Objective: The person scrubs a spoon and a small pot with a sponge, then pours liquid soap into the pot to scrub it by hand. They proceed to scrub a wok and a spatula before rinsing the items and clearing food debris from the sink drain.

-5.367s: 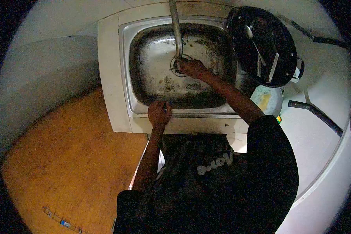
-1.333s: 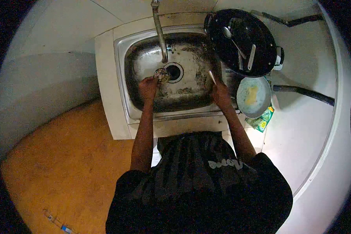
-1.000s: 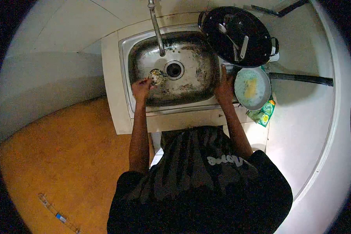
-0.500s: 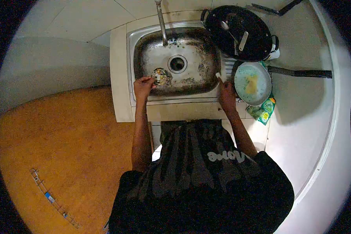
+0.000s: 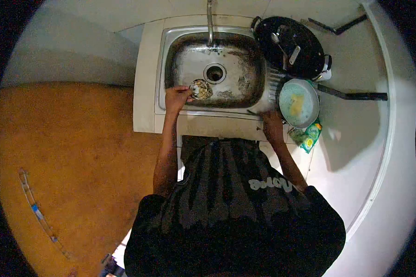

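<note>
My left hand (image 5: 179,98) is closed on the rim of a small round strainer (image 5: 200,89), which holds light-coloured food scraps over the near left part of the steel sink (image 5: 185,60). On the counter at the sink's near right corner is my right hand (image 5: 272,121); its fingers are blurred, and I cannot make out whether anything is in them. Just right of that hand stands a pale bowl (image 5: 286,113) with soapy water and a yellowish sponge (image 5: 296,104). The drain hole (image 5: 214,73) lies uncovered in the sink's middle.
A faucet (image 5: 210,27) hangs over the sink's back edge. At the back right sits a large black pan (image 5: 305,39) with a spoon (image 5: 276,39) and another utensil. A green packet (image 5: 312,136) lies near the bowl. Dark bars (image 5: 360,96) stick out at right.
My right hand has moved from the sink's right rim down toward the near counter edge. The view has shifted a little. My left hand still holds the strainer.
</note>
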Demonstrator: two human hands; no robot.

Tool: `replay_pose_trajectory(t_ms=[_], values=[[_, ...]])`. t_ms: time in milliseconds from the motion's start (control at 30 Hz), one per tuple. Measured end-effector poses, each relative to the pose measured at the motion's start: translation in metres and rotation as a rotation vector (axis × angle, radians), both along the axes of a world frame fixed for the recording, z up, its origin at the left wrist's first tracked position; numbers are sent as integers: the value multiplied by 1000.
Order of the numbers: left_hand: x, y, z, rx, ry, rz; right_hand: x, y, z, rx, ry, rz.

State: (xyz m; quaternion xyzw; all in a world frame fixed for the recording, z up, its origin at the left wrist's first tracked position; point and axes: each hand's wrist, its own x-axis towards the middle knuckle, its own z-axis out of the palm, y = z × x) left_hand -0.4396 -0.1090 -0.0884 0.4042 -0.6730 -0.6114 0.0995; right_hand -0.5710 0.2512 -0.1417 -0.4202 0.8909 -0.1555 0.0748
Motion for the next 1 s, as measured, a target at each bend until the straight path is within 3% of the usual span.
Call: replay_pose_trajectory(t_ms=[200,267,333,400,467,533,567,633,700,800,867,933,1000], values=[[16,22,37,-21,-63,59,22,21,21,-50,55,19],[19,30,40,-44,-81,51,23,37,12,-8,-140,9],[27,30,30,-117,-90,28,10,20,63,-38,-143,96],[36,33,30,-24,-67,100,-12,1,87,-146,-89,2],[43,33,28,-23,-82,114,-58,-15,125,-318,165,22],[44,36,30,-38,-90,138,-107,-35,174,-460,-93,-130],[47,35,27,-27,-72,149,-141,-28,179,-394,17,-18],[56,37,32,-44,-56,200,-192,-9,166,-320,213,118],[66,43,42,-121,1,191,-217,8,139,-165,186,-25],[82,44,53,-115,-42,218,-269,37,69,-46,163,-43],[91,50,62,-73,-5,292,-267,38,70,-127,31,-36],[107,64,89,-118,-133,331,-268,41,77,-214,-110,-17],[136,63,82,-131,-95,375,-297,38,92,-42,-159,14]])
